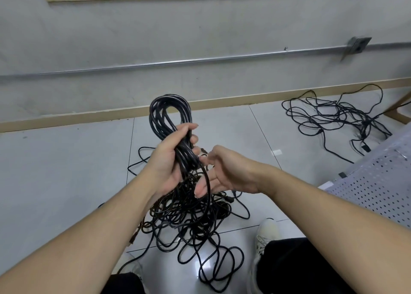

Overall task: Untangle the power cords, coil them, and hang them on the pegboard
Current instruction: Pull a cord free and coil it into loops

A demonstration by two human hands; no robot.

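black rubbery cord coil [171,124] sits upright in your left hand [169,160], fingers wrapped round it. your right hand [222,173] is spread, the trailing strand [208,182] across its fingers. that strand could snag in the floor tangle [186,218] and drag loops loose.

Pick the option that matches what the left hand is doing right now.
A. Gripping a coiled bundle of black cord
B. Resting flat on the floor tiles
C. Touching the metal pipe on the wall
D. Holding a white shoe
A: the left hand has its fingers wrapped round the coiled black cord, held up above the tangled pile on the floor.
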